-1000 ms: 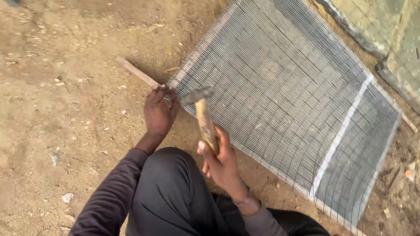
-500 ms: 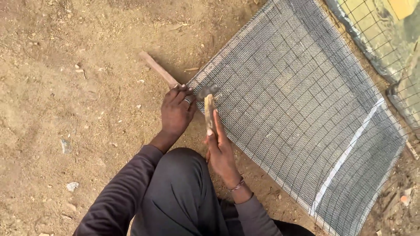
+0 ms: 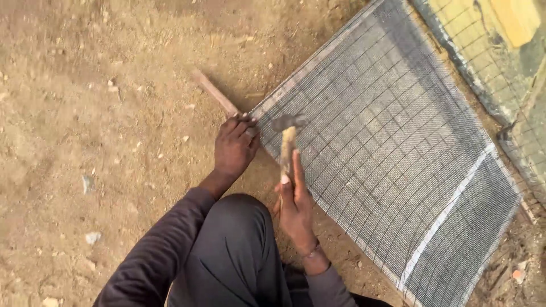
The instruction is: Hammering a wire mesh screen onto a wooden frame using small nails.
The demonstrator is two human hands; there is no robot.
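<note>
Right hand [image 3: 294,207]: fingers wrapping the wooden handle of a hammer [image 3: 287,142], its metal head hovering over the near corner of the mesh.
Left hand [image 3: 234,146]: fingers curling down onto that corner, pressing where the wooden strip [image 3: 213,91] is meeting the wire mesh panel [image 3: 387,153]; whether they are pinching anything small cannot be told.
Wire mesh panel: lying flat on the bare dirt ground [image 3: 85,113], running away to the right.

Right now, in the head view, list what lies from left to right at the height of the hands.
Bare brown dirt ground → left hand → wooden-handled hammer → grey wire mesh panel
</note>
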